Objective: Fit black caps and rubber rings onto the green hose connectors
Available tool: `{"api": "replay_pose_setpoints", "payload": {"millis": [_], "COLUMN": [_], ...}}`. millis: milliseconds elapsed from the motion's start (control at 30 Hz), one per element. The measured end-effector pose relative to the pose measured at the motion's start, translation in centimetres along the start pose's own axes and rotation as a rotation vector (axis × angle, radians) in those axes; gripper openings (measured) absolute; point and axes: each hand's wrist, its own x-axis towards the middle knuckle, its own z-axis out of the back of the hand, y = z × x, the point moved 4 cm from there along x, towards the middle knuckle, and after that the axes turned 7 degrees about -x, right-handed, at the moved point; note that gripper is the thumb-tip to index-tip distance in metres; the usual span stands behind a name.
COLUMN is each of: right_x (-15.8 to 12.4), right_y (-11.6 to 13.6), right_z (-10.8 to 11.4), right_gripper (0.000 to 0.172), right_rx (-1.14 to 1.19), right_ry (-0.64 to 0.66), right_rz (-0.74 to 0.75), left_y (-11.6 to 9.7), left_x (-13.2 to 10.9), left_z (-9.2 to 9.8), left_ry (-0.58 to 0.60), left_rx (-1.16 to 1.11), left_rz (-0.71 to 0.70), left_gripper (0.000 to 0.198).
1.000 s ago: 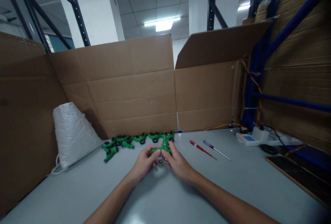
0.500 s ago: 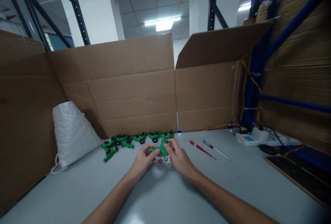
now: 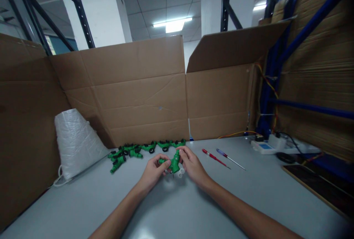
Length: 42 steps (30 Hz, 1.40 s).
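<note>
Between my two hands is a green plastic toy part [image 3: 174, 165], held a little above the table, with small white round pieces showing at its underside. My left hand [image 3: 154, 169] pinches its left end between thumb and fingers. My right hand [image 3: 190, 163] grips its upper right end with thumb and forefinger. Behind my hands, a row of similar green toy parts with black wheels [image 3: 149, 147] lies along the back of the table. To the right are a red screwdriver [image 3: 215, 158] and a screwdriver with a blue-purple handle [image 3: 230, 158].
A white woven bag [image 3: 79, 143] leans at the left on the grey table [image 3: 171, 209]. Cardboard walls [image 3: 138, 95] close off the back and sides. At the right are a power strip [image 3: 265, 147] with cables, a dark flat panel [image 3: 318, 187] and a blue rack post [image 3: 269, 91].
The green toy part has turned in my hands, and its body now faces differently. My right fingers have shifted slightly on it. The view has moved a little.
</note>
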Motion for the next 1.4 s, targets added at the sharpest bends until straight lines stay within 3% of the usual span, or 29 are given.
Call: {"api": "replay_pose_setpoints", "payload": {"millis": [400, 1167, 1400], "right_x": [-0.1, -0.3, -0.1], "right_y": [-0.6, -1.1, -0.9], "right_z": [-0.4, -0.6, -0.6], "right_gripper": [0.045, 0.038, 0.037], "right_rx": [0.061, 0.111, 0.073], "right_ry": [-0.003, 0.0, 0.034], "right_rz": [-0.032, -0.056, -0.045], "left_y": [-0.4, 0.7, 0.6], "left_x": [-0.2, -0.2, -0.1], "left_z": [0.4, 0.2, 0.7], "left_ry": [-0.105, -0.109, -0.202], "left_rx": [-0.098, -0.355, -0.357], "left_rz": [0.039, 0.119, 0.127], "left_gripper": [0.052, 0.051, 0.054]}}
